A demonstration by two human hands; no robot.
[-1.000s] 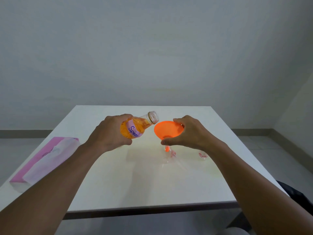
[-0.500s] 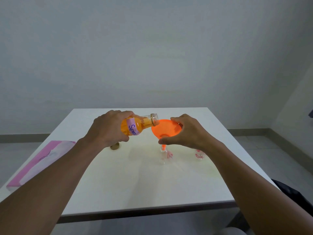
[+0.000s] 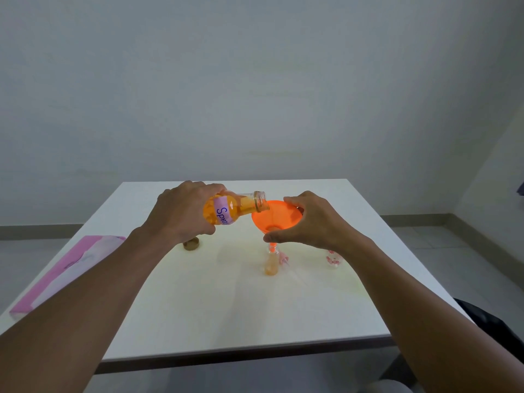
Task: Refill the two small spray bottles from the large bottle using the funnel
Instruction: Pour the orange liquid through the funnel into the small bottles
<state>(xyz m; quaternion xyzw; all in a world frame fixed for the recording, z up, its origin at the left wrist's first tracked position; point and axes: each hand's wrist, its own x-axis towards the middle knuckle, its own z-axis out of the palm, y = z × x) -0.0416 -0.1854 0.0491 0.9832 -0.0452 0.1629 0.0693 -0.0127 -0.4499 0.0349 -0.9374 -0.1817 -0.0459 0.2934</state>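
Observation:
My left hand [image 3: 181, 211] grips the large bottle [image 3: 232, 209] of orange liquid with a purple label, tipped almost flat with its open mouth over the rim of the orange funnel [image 3: 276, 218]. My right hand [image 3: 309, 222] holds the funnel by its rim. The funnel's spout sits in the neck of a small clear spray bottle [image 3: 271, 263], which stands on the white table [image 3: 198, 307] and holds orange liquid in its lower part. A second small spray bottle [image 3: 332, 259] with a pink print stands to the right, partly hidden by my right wrist.
A brown bottle cap [image 3: 191, 244] lies on the table under my left hand. A small pink piece [image 3: 283, 258] lies beside the filled spray bottle. A pink tissue pack [image 3: 68, 268] lies along the table's left edge. A dark chair [image 3: 487, 321] is at lower right.
My left hand has tipped the large bottle further down until its mouth reached the funnel rim. Orange liquid now shows in the small bottle under the funnel.

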